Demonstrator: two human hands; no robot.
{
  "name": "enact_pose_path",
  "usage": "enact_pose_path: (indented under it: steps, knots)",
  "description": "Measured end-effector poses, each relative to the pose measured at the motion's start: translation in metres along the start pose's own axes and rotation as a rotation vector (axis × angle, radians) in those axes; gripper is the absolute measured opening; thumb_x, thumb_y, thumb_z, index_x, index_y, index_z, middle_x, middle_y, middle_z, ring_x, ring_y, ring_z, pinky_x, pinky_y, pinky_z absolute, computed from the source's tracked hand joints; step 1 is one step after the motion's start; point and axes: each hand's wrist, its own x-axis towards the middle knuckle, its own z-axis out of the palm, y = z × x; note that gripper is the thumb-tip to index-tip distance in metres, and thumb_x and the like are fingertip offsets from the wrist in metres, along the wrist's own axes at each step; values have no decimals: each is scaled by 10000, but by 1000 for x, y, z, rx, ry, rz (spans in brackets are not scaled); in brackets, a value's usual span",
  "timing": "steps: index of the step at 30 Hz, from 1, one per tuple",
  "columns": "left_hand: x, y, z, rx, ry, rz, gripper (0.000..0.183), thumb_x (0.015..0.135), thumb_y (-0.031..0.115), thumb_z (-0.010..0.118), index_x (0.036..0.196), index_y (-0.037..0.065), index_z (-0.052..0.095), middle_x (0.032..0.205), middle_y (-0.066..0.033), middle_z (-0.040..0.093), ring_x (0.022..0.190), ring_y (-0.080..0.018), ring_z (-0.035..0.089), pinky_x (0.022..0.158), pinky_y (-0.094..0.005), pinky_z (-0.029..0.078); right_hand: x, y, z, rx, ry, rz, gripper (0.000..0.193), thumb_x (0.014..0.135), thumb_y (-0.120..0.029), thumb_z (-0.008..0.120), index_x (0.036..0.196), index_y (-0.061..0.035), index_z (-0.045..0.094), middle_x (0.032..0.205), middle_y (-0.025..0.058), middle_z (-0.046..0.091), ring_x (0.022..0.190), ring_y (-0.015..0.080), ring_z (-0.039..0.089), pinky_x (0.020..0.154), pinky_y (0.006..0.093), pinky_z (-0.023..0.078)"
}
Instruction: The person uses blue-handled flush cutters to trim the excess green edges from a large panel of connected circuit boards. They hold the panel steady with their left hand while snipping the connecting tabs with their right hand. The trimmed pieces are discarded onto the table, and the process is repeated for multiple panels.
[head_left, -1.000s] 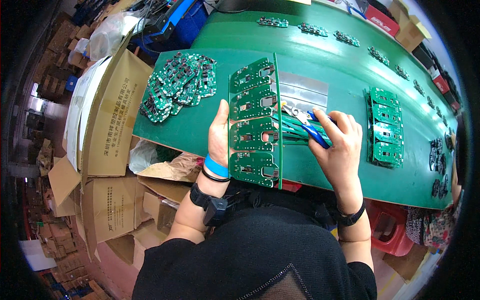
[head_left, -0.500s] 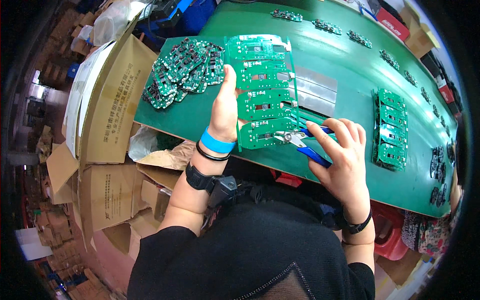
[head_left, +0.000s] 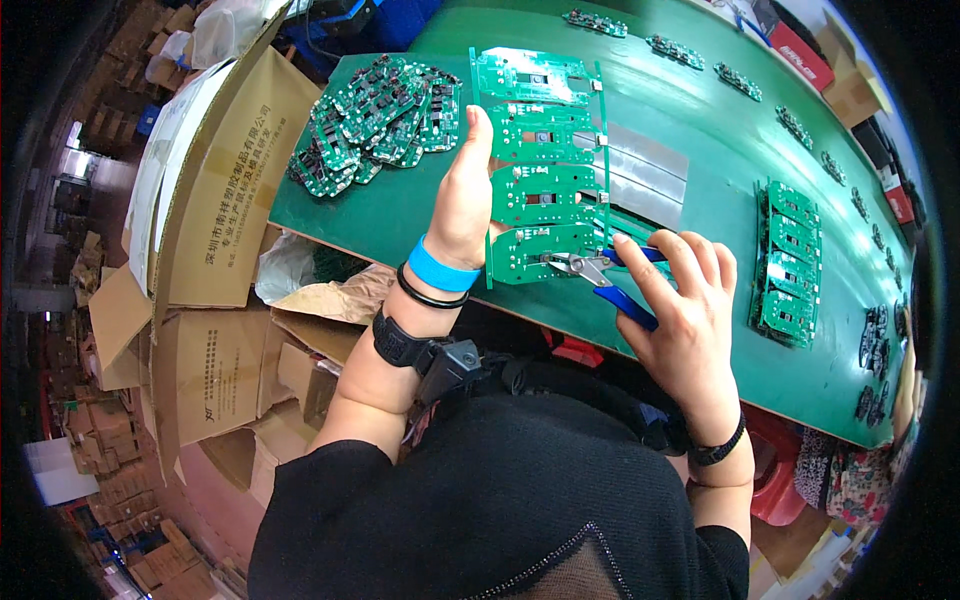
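Observation:
My left hand (head_left: 467,200) grips a panel of joined green circuit boards (head_left: 545,207) by its left rail, thumb along the edge and the other fingers hidden behind it. Several boards run down the panel in a column, held between thin side rails. In my right hand (head_left: 690,320) is a pair of blue-handled cutting pliers (head_left: 625,300). Their metal jaws lie over the lowest board, near its right side; whether they touch it I cannot tell. A heap of separate boards (head_left: 390,125) with dark parts lies on the table beyond my left hand.
A stack of board panels (head_left: 788,265) stands at the right of the green table (head_left: 690,345). Grey metal strips (head_left: 640,178) lie behind the held panel. Small assemblies (head_left: 675,52) line the far side. Cardboard boxes (head_left: 235,190) crowd the left; a red stool (head_left: 775,475) is at lower right.
The panel and my left hand have shifted slightly right and up in the picture. The pliers' jaws now reach further in over the lowest board.

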Motion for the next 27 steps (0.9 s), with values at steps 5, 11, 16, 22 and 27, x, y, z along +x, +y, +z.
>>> enact_pose_path:
  steps: [5, 11, 16, 22, 27]
  knots:
    - [1, 2, -2, -25, 4, -19, 712, 985, 603, 211, 1359, 50, 458, 1254, -197, 583, 1029, -372, 636, 851, -537, 552, -2, 1, 5, -23, -5, -5, 741, 536, -158, 803, 1246, -168, 590, 1120, 80, 549, 1080, 268, 508, 947, 441, 347]
    - [2, 2, -3, -71, -7, -20, 716, 984, 605, 212, 1360, 46, 455, 1243, -213, 586, 1036, -381, 631, 854, -552, 545, -1, 0, 3, -75, 22, -32, 737, 530, -158, 802, 1237, -180, 597, 1135, 72, 553, 1070, 259, 512, 931, 443, 353]
    - [1, 3, -4, -31, 2, -28, 722, 980, 613, 217, 1352, 42, 457, 1239, -214, 587, 1035, -379, 631, 857, -549, 544, 1, 2, 1, -87, 55, -77, 696, 525, -169, 798, 1198, -186, 620, 1087, 53, 563, 1013, 241, 536, 886, 426, 373]
    - [2, 3, -5, -20, 15, -25, 737, 972, 627, 224, 1346, 37, 458, 1238, -210, 588, 1036, -375, 631, 860, -534, 547, 1, 5, 6, -77, 130, -109, 633, 531, -173, 790, 1147, -187, 645, 1019, 36, 567, 931, 222, 555, 829, 403, 387]
    - [2, -4, -8, -50, -42, -10, 732, 974, 623, 218, 1354, 42, 451, 1256, -208, 577, 1062, -377, 618, 875, -545, 537, 1, 6, 10, -32, 200, -76, 604, 540, -174, 786, 1130, -182, 661, 995, 35, 569, 913, 225, 554, 819, 396, 395]
